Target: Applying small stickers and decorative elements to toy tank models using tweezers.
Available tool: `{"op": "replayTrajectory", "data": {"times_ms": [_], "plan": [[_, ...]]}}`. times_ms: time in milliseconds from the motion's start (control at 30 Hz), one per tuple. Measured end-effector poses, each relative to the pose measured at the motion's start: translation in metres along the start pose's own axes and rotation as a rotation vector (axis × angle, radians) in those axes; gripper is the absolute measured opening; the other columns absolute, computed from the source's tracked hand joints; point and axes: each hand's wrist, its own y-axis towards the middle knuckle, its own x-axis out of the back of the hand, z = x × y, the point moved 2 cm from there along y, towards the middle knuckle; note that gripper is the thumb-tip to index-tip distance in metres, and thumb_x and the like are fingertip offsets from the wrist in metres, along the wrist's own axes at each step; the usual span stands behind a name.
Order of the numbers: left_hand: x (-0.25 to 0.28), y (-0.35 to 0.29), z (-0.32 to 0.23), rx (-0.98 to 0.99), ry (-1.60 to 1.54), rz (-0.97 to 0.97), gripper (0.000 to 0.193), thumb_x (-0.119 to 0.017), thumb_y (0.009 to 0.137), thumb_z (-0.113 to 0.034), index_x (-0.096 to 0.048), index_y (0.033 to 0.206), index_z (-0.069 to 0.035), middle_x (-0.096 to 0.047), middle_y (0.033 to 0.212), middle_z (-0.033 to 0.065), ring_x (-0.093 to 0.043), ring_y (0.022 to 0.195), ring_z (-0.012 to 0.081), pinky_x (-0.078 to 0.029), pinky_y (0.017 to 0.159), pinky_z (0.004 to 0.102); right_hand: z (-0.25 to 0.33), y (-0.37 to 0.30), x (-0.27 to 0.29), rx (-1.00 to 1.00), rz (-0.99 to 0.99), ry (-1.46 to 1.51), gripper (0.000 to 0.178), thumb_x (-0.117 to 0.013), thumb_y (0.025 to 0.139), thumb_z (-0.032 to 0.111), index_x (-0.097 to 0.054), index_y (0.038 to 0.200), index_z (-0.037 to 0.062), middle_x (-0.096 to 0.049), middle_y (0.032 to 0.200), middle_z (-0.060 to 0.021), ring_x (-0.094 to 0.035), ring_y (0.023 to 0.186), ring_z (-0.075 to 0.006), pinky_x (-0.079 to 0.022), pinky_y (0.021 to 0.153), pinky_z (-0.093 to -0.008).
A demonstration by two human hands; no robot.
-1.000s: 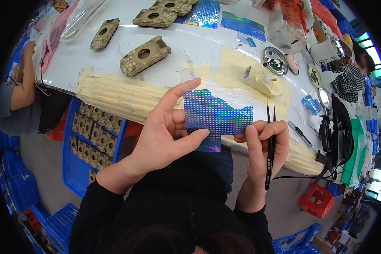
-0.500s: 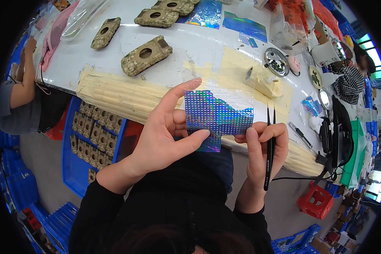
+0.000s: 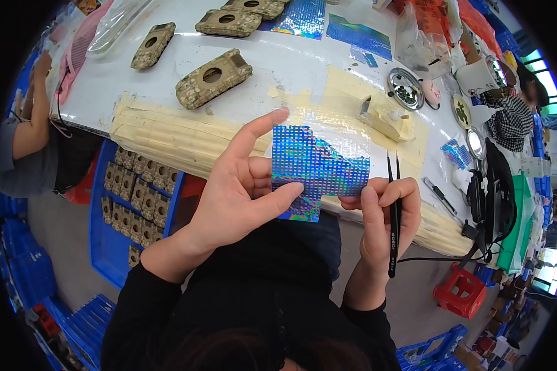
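Presently pinches a shiny blue, grid-patterned sheet (image 3: 323,166) at frame centre with left hand (image 3: 232,198) and right hand (image 3: 375,229). Also holds slim black pointed tweezers (image 3: 394,241) in the right.

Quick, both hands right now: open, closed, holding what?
Left hand: closed, holding the shiny blue sheet between thumb and fingers.
Right hand: closed, holding black tweezers and gripping the sheet's near right corner.

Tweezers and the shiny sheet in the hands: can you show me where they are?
Tweezers (image 3: 395,230): head view, on the black handle.
Shiny sheet (image 3: 325,170): head view, on its gridded middle.
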Motion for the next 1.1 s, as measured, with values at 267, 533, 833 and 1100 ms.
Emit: {"op": "replayTrajectory", "data": {"times_ms": [267,533,833,1100], "plan": [[0.003,0.0,0.001,-0.004,0.004,-0.015,0.077,-0.059,0.088,0.007,-0.017,0.151,-0.006,-0.07,0.093,0.0106,-0.063,0.083,0.0061,-0.049,0.071,0.0185,0.0,0.0,-0.001,-0.009,0.007,0.006,0.017,-0.055,0.089,-0.01,-0.043,0.087,0.0022,-0.063,0.084,-0.0136,-0.068,0.075,-0.0173,-0.057,0.071,-0.0276],[0.005,-0.001,0.0,-0.022,0.022,-0.029,0.074,-0.057,0.089,0.005,-0.017,0.15,-0.004,-0.066,0.078,0.0032,-0.055,0.069,0.0008,-0.04,0.06,0.016,0.0,0.001,-0.003,-0.02,-0.004,-0.012,0.018,-0.054,0.089,-0.011,-0.042,0.087,0.0024,-0.063,0.083,-0.0132,-0.068,0.074,-0.0172,-0.057,0.071,-0.0277],[0.007,-0.002,0.001,-0.043,0.002,-0.015,0.071,-0.055,0.092,0.003,-0.017,0.151,-0.004,-0.059,0.066,-0.0018,-0.048,0.06,-0.0012,-0.034,0.054,0.0162,-0.004,0.001,-0.004,-0.013,-0.027,-0.041,0.019,-0.053,0.089,-0.011,-0.041,0.087,0.0029,-0.062,0.082,-0.0135,-0.067,0.073,-0.0174,-0.058,0.07,-0.0288],[0.012,-0.001,0.005,-0.059,0.015,0.008,0.072,-0.057,0.091,0.002,-0.017,0.151,-0.004,-0.063,0.07,0.0004,-0.052,0.063,-0.0002,-0.038,0.057,0.016,-0.005,0.0,-0.004,0.036,-0.038,-0.063,0.019,-0.054,0.089,-0.011,-0.041,0.088,0.0029,-0.062,0.082,-0.0139,-0.066,0.072,-0.0171,-0.058,0.071,-0.029]]}}
